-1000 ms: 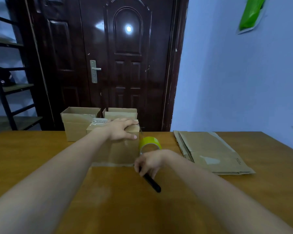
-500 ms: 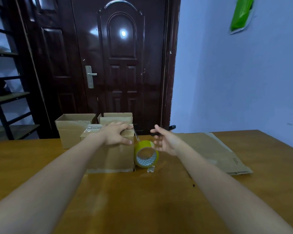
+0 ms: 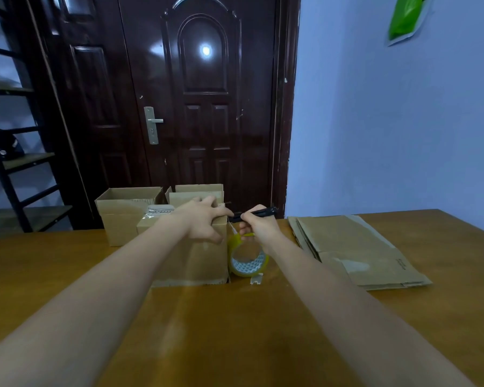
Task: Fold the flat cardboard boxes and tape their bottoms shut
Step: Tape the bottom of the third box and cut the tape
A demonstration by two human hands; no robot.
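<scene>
Right hand [image 3: 259,226] now back at frame centre gripping black cutter [image 3: 256,213] beside box corner | left hand [image 3: 204,219] presses spread fingers on upturned box [image 3: 192,261] | tape roll [image 3: 248,258] on bench [image 3: 235,331] touching box | likely cutting tape, bottom nearly sealed

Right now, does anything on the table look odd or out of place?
Only a small stray scrap of tape lying loose on the table, just in front of the tape roll. Nothing else stands out.
</scene>
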